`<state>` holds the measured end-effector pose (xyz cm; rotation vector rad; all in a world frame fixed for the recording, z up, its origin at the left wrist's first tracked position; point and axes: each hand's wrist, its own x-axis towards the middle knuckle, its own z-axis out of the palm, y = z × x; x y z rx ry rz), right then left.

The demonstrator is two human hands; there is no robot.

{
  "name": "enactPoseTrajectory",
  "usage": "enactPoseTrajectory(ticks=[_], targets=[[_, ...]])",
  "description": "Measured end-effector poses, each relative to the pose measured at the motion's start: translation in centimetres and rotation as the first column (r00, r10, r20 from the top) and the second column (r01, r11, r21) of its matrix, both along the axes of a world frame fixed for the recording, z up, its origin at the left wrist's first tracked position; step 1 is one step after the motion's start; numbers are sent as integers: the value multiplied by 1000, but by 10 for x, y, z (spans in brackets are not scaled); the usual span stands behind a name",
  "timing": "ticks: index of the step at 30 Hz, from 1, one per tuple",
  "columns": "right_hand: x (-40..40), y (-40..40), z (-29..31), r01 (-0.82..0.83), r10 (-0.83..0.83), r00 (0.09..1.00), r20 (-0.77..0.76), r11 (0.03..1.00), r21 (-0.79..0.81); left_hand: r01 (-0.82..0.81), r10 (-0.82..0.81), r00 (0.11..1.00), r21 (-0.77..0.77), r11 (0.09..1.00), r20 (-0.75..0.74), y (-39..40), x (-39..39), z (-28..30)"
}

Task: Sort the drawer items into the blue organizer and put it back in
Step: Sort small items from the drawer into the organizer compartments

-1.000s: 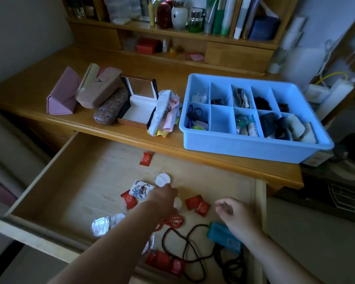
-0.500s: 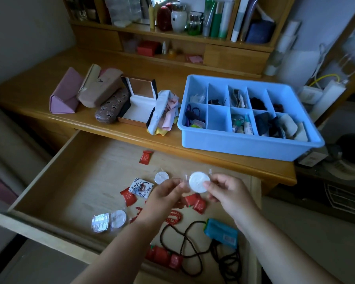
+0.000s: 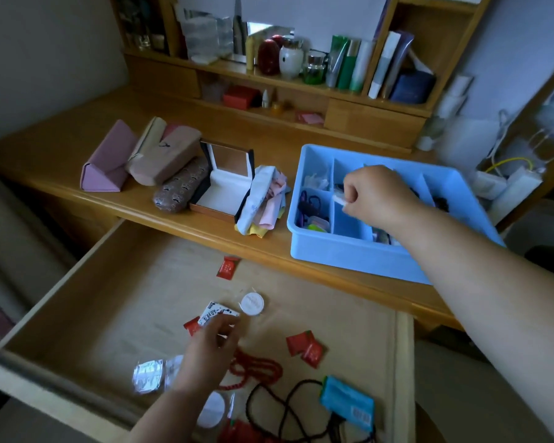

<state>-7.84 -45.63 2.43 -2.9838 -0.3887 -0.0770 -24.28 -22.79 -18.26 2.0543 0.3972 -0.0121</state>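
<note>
The blue organizer [image 3: 343,254] stands on the desk at the right, its compartments partly filled with small items. My right hand [image 3: 376,195] is over its front middle compartments and pinches a white round packet [image 3: 339,199]. My left hand [image 3: 210,350] hovers low in the open wooden drawer [image 3: 115,282], fingers loosely curled over a white printed sachet [image 3: 216,314], and holds nothing that I can see. Another white round packet [image 3: 252,303], red sachets [image 3: 307,346], a red bead string [image 3: 256,370], a black cord [image 3: 288,407] and a blue pouch [image 3: 347,401] lie in the drawer.
Glasses cases [image 3: 160,158], an open mirror box [image 3: 224,183] and folded cloths [image 3: 266,199] sit on the desk left of the organizer. Bottles and books fill the shelf [image 3: 301,81] behind. Foil packets [image 3: 147,375] lie near the drawer front.
My right hand has carried the white round packet from above the drawer up over the organizer. My left hand let go of it and dropped back toward the drawer's items.
</note>
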Motion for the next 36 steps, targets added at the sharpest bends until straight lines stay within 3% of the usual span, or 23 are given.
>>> enactPoseTrajectory(ticks=[3,7,10,14,16,18,20,22,25,28,30,33,36], targets=[[-1,7,-16,-32,26,999,-42,987,-159,-52,53,998,61,997,-20,7,1,-1],[3,3,-16,-35,-22,965,-260,976,-213,-108,110,993,59,992,-35,13,-4,5],[7,11,-23,-27,-86,955,-283,928,-372,-50,65,996,236,971,-57,28,-9,11],[12,15,-28,-37,-97,955,-280,898,-439,241,-148,955,378,894,-257,52,-15,24],[10,8,-26,-54,-52,960,-275,930,-364,506,-333,839,394,767,-429,56,-18,29],[5,0,-25,-28,2,989,-145,984,-177,694,-429,693,377,613,-579,50,-25,28],[-8,-4,-27,-53,48,994,99,997,48,760,-427,619,368,535,-659,39,-32,23],[-25,-5,-31,-158,104,942,320,976,148,779,-403,614,441,445,-678,26,-36,20],[-53,-3,-38,-300,176,826,535,942,153,767,-338,637,529,363,-692,15,-35,16],[-85,5,-57,-426,216,746,630,882,203,750,-273,649,535,389,-710,9,-33,16],[-109,20,-82,-500,310,769,559,836,224,771,-284,620,500,395,-732,4,-33,16],[-130,38,-127,-473,408,877,255,828,301,769,-351,611,425,478,-710,9,-35,18],[-126,48,-163,-261,323,940,-110,889,377,644,-389,707,309,700,-591,34,-31,24]])
